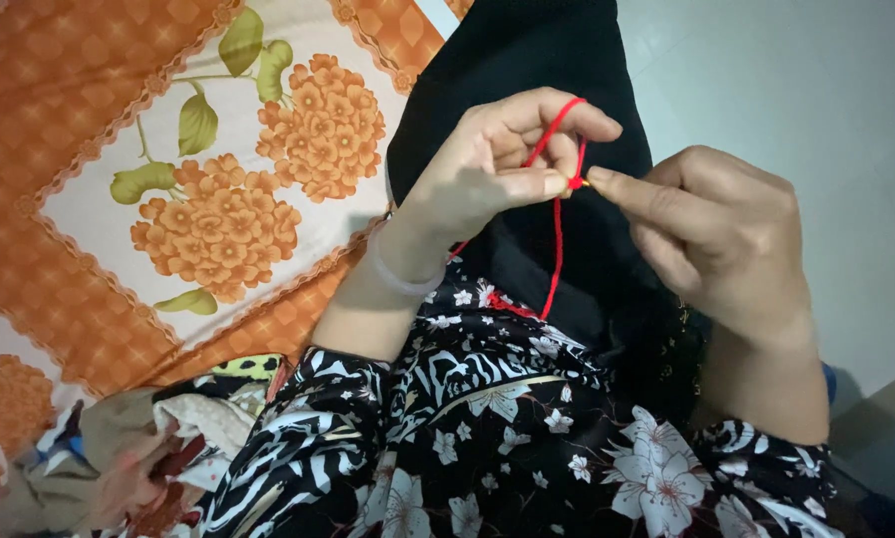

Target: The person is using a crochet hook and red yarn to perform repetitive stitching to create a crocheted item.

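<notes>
My left hand pinches a strand of red yarn between thumb and fingers, with the yarn looped over the index finger and hanging down onto my lap. My right hand is closed around a thin crochet hook whose small tip shows between the two hands, touching a red knot of yarn. Both hands are held close together above black cloth that covers my legs. A pale bangle circles my left wrist.
An orange and cream bedsheet with a flower pattern lies to the left. A pile of mixed cloth sits at the lower left. Pale floor tiles lie to the right. My black and white flowered garment fills the bottom.
</notes>
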